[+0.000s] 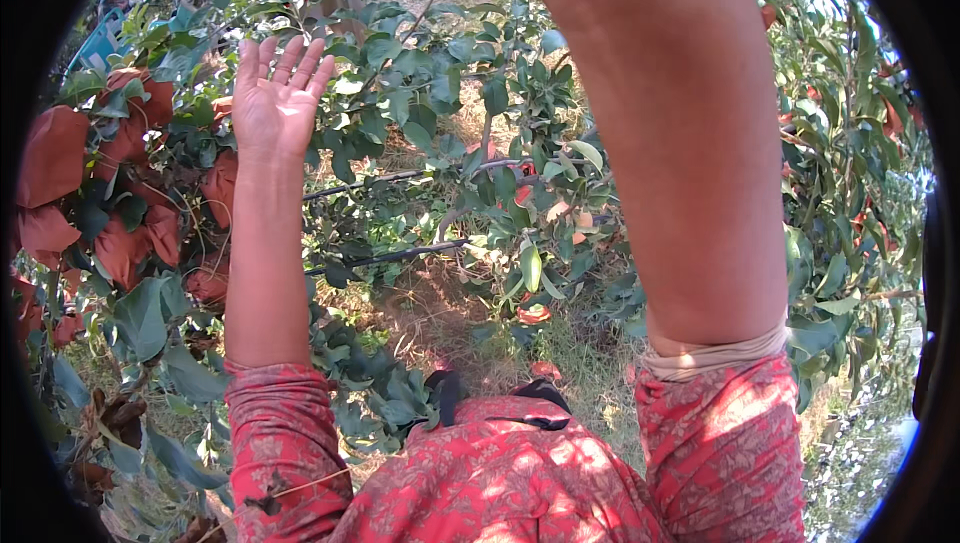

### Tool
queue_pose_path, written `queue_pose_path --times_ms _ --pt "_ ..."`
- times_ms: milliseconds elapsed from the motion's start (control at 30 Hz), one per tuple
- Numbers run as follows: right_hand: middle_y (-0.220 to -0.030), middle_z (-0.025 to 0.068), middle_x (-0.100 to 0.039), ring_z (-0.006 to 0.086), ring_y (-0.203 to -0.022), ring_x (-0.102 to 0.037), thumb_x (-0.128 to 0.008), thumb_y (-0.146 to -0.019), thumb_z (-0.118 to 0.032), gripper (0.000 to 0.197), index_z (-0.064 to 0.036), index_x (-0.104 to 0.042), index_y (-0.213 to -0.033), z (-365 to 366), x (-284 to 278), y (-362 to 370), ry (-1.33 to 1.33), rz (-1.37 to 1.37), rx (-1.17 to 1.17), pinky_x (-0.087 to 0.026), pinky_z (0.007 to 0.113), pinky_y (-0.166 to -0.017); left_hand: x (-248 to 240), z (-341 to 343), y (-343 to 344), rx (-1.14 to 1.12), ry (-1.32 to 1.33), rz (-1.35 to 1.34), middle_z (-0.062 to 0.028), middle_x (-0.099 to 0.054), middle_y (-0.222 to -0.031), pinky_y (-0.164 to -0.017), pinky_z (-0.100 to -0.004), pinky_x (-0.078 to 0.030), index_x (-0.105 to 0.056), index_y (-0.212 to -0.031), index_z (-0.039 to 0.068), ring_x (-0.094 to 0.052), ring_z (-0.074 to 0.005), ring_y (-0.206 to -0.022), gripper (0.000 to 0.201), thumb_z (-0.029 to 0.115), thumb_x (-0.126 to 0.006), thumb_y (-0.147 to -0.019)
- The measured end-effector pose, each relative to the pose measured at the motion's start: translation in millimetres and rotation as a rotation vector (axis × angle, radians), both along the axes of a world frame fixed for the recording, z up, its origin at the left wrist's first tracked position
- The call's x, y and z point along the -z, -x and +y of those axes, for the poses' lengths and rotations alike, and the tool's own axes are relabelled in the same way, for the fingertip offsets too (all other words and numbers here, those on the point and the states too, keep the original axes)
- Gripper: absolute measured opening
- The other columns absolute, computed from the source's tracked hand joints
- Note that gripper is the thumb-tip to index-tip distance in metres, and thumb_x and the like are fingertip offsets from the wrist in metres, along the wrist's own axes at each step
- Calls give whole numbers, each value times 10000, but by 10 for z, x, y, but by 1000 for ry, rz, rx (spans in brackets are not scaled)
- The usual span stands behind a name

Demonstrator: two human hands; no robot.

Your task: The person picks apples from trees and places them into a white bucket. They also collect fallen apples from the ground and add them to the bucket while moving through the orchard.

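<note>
My left hand point(277, 111) is raised among the leafy branches, palm showing and fingers spread, with nothing in it. Close by on its left, several reddish-brown paper bags point(122, 248) hang in the foliage. My right forearm point(685, 143) reaches up across the view, bare below the rolled red patterned sleeve point(720, 433). It runs out at the top edge, so the right hand and whatever it may hold are out of sight.
Thin branches point(400, 255) with green leaves cross in front of me. Dense foliage point(840, 143) stands on the right. Pale reddish fruit point(562, 213) shows between leaves. Grass and reddish soil point(430, 308) lie below. A light-blue plastic container point(100, 40) is at the far left.
</note>
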State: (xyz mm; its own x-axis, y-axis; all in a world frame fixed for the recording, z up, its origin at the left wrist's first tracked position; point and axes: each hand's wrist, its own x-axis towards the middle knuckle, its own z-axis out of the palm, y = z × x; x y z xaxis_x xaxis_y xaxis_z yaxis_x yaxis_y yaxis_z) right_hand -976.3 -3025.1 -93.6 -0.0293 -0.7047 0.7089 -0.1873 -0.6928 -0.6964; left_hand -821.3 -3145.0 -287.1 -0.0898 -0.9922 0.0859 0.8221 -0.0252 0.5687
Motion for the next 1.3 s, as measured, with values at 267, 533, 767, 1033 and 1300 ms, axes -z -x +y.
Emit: queue_pose_path --times_ms 267,533,767,1033,1300 --pt "-985 169 -640 332 -940 -616 -561 -882 -142 246 -18 -604 -1091 2339 2277 341 -877 202 -327 -484 414 -809 467 1697 292 148 -90 -174 -185 -473 -1302 -1028 -496 -402 -377 -1345 25 -469 -334 -1223 587 446 -491 -952" --pt "-1107 172 -633 329 -1062 -586 -569 -894 -262 331 -58 -596 -1153 4420 3125 1522 -1376 226 -2 -452 423 -919 868 3084 895 335 -254 -313 -132 -510 -1269 -966 -440 -461 -419 -1329 49 -512 -279 -1165 591 486 -494 -939" --pt "-1001 86 -676 128 -913 -618 -618 -891 -190 290 -23 -615 -1128 5302 3152 1925 -1356 -30 93 -492 285 -806 984 3944 1298 409 -341 -353 -111 -516 -1244 -943 -428 -453 -433 -1321 62 -517 -258 -1136 584 486 -518 -928" --pt "-1009 136 -676 238 -904 -658 -621 -857 -226 312 -51 -628 -1115 5367 3171 2064 -1172 1 123 -514 344 -815 1023 4391 1261 338 -399 -407 -106 -527 -1238 -927 -415 -453 -463 -1293 64 -529 -250 -1114 561 487 -516 -929" --pt "-1015 119 -673 199 -931 -643 -608 -863 -214 313 -58 -624 -1133 5280 3046 2156 -1298 44 45 -503 320 -834 1216 4617 1178 298 -453 -366 -109 -555 -1202 -910 -389 -455 -491 -1264 41 -548 -232 -1070 525 464 -482 -953"
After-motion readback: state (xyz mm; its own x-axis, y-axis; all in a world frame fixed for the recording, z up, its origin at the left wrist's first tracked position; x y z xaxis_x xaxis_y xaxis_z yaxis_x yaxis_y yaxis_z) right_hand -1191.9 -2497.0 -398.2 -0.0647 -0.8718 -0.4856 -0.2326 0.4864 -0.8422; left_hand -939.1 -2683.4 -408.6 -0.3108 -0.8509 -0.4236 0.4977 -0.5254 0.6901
